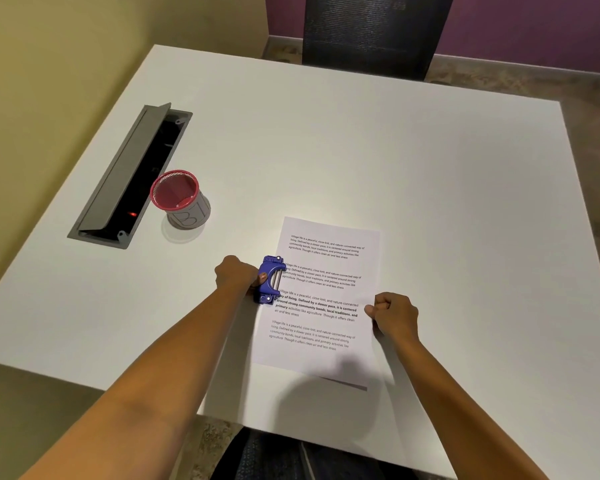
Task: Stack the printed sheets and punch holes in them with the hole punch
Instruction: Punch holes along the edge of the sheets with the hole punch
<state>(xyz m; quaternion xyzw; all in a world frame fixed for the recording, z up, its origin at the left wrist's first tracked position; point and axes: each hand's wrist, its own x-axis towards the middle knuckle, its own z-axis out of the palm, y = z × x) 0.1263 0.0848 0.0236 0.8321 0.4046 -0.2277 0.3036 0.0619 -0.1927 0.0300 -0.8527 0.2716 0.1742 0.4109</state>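
Observation:
A stack of printed sheets (321, 327) with black text lies on the white table (430, 202) in front of me. A blue hole punch (270, 279) sits on the stack's left edge, about halfway along it. My left hand (238, 274) is closed around the punch from the left, thumb on its handle. My right hand (394, 315) pinches the stack's right edge, fingers curled. How many sheets are in the stack cannot be told.
A red mesh pen cup (181, 199) stands to the far left of the sheets. Beyond it, a grey cable hatch (129, 178) is set into the table with its lid open. A dark chair (374, 32) stands at the far side.

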